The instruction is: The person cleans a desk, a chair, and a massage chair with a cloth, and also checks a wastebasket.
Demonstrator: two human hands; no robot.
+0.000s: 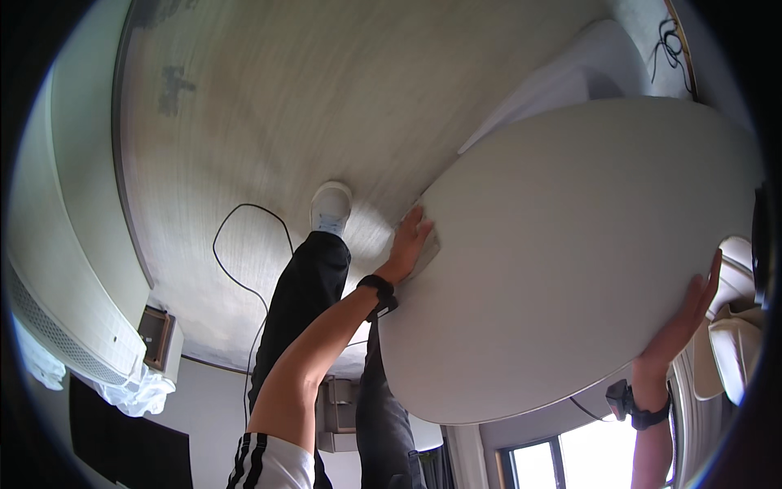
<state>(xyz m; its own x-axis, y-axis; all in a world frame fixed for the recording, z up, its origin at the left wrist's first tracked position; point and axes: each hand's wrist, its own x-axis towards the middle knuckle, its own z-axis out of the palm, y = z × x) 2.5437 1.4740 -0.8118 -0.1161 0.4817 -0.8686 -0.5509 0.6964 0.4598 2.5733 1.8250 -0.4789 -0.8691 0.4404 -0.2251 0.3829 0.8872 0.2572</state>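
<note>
A large pale panel with rounded corners (pixel 550 244), smooth and matte, fills the middle and right of the view and hides the floor beneath it. At its left edge, my left hand (pixel 409 241) rests with fingers and thumb against the rim; a dark band is on that wrist. Along the opposite edge lies my right hand (pixel 687 318), its fingers extended and the palm side towards the panel. A black watch-like device (pixel 620 400) is strapped to the right wrist. The panel sits between the two hands; its underside is hidden.
A thin black cable (pixel 223 266) loops over the wood-look floor (pixel 275 110) near my white shoe (pixel 331 205). A pale appliance-like unit with a grille (pixel 73 330) and plastic bags (pixel 137 394) are at left. Another cable (pixel 669 49) lies top right; beige chair-like furniture (pixel 730 333) stands right.
</note>
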